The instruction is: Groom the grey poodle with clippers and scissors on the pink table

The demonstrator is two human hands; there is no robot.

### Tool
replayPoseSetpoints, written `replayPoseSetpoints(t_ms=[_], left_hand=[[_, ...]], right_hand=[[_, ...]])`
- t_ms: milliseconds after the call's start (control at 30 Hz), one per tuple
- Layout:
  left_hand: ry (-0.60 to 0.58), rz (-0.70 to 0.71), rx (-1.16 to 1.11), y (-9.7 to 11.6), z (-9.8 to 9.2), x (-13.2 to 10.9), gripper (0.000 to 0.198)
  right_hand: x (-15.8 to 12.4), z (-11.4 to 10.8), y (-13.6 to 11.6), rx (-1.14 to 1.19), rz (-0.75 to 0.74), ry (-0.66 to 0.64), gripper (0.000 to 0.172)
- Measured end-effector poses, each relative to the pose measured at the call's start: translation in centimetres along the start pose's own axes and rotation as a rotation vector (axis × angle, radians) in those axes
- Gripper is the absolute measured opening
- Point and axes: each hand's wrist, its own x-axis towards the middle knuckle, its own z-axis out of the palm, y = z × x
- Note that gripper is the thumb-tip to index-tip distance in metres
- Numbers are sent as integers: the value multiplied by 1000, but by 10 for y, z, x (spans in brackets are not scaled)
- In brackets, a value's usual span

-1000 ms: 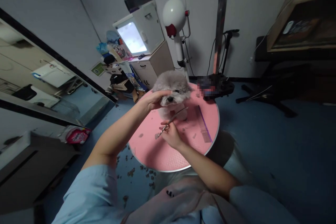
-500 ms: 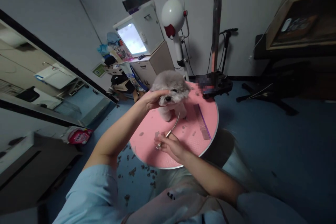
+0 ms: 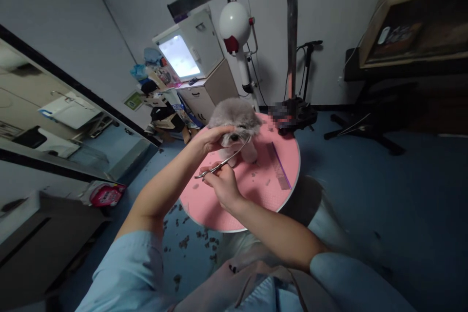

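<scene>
A small grey fluffy dog (image 3: 233,110) with paler legs stands on a round pink grooming table (image 3: 248,209), facing me. My left hand (image 3: 215,139) grips the side of its muzzle, thumb laid across the face below the eye; the other fingers are mostly hidden beneath the jaw. In my right hand (image 3: 224,181) is a pair of curved grooming scissors (image 3: 231,157). Its blades point up and to the right, tips by the cheek on the right side of the muzzle. A grooming comb (image 3: 279,165) with a purple spine lies on the table to the right.
A dark metal grooming arm (image 3: 292,34) rises at the table's back right. Behind the dog stand a white dryer (image 3: 234,23) and a cabinet (image 3: 215,88) carrying a lit white box. Clipped fur tufts (image 3: 185,241) lie scattered on the blue floor.
My right hand has risen toward the dog, bringing the scissors from below the chin up to the cheek. My left hand stays on the muzzle. The view has shifted slightly.
</scene>
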Motion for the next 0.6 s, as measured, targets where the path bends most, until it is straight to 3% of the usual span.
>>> replayPoseSetpoints(t_ms=[133,300,600], left_hand=[[0,8,22,0,-1,0,22],[-8,1,4,0,-1,-2,17],[-9,-20,16,2,-5,-1,18]], right_hand=[[-8,-2,7,32,-8,-6,37],[-3,-3,4,-32,-59,-23,44],[-1,-15,6,-59,-48,-28,41]])
